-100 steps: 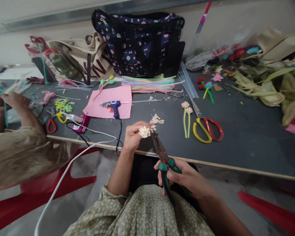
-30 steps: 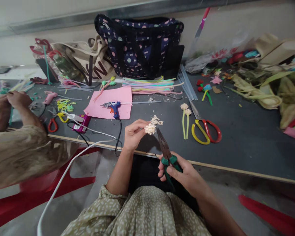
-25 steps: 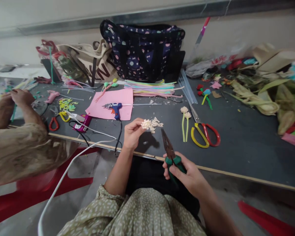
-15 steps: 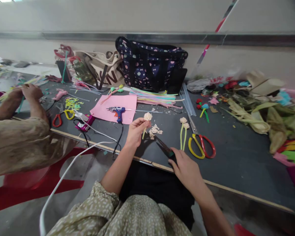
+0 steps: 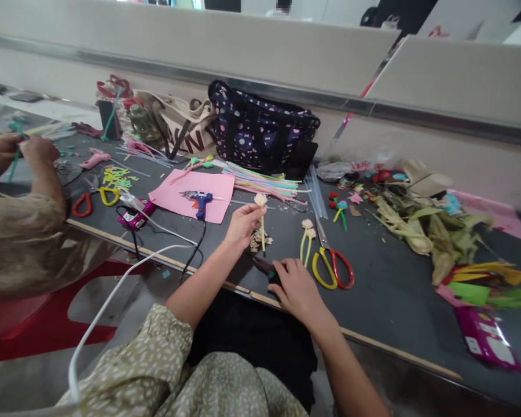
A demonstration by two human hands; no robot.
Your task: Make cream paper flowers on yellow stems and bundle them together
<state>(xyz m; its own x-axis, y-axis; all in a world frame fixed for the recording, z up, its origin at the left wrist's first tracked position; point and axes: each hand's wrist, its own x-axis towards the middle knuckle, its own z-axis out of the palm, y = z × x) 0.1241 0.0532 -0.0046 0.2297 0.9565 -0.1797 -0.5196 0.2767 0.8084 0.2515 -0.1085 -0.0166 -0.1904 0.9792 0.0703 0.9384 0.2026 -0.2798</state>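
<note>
In my left hand [image 5: 244, 225], closed in a pinch, is a craft flower [image 5: 260, 200] with a cream head and a thin yellow stem pointing down. My right hand [image 5: 296, 288] is wrapped round the dark handles of a pair of long-nose pliers [image 5: 263, 265] low over the table's near edge; the handles are mostly hidden by the fingers. Small cream petal pieces [image 5: 260, 238] lie in a pile behind the flower's stem. To the right lie two finished-looking cream flowers [image 5: 307, 230] on yellow stems, beside big scissors [image 5: 332, 269] with one yellow and one red handle loop.
A blue glue gun [image 5: 198, 202] rests on pink paper [image 5: 165, 194], its cord running off the near edge. Behind are pipe cleaners [image 5: 264, 184] and a dark patterned bag [image 5: 260, 124]. Dried husks [image 5: 447, 231] lie right. At left, a co-worker's hands [image 5: 37, 150] hold a green strip.
The view has shifted and tilted. My right hand has brought the pliers closer to my left hand and lower. The flower's stem now hangs straighter in my left hand.
</note>
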